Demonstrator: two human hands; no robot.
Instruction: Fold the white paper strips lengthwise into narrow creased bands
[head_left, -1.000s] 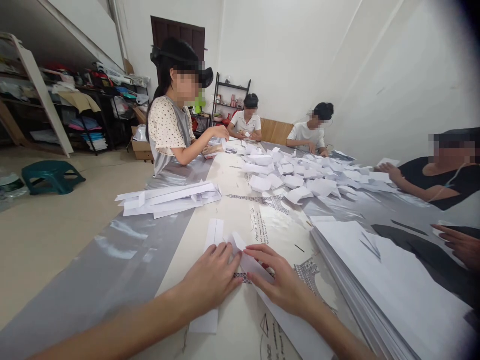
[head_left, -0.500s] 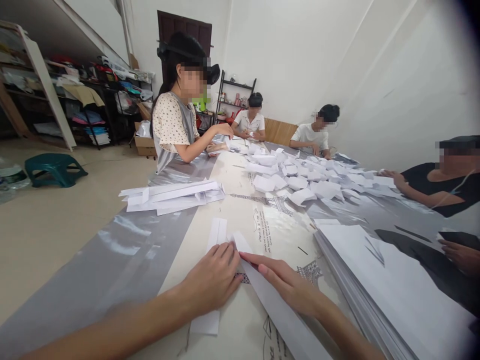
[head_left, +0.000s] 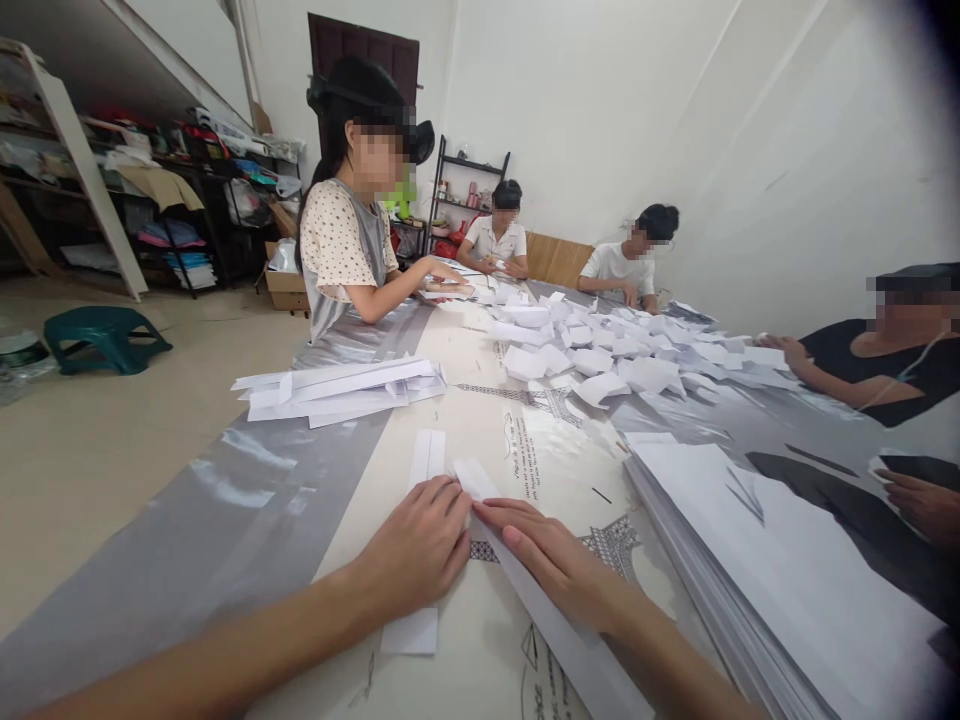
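A long folded strip of white paper slants across the table in front of me, its far end between my two hands. My left hand is closed, its bent fingers meeting the left edge of that strip. My right hand lies over the strip from the right, fingers together and gripping its edge close to my left fingertips. Under my left hand lies a second, flat white strip; its middle is hidden by the hand.
A bundle of folded paper strips lies beyond on the left. A large heap of folded white paper pieces covers the far table. At right stands a stack of white sheets. Several people sit or stand around the table.
My hands stay on the folded strip, with the right fingers slightly shifted along it. The person at left has lowered a hand onto the papers. The view has shifted slightly.
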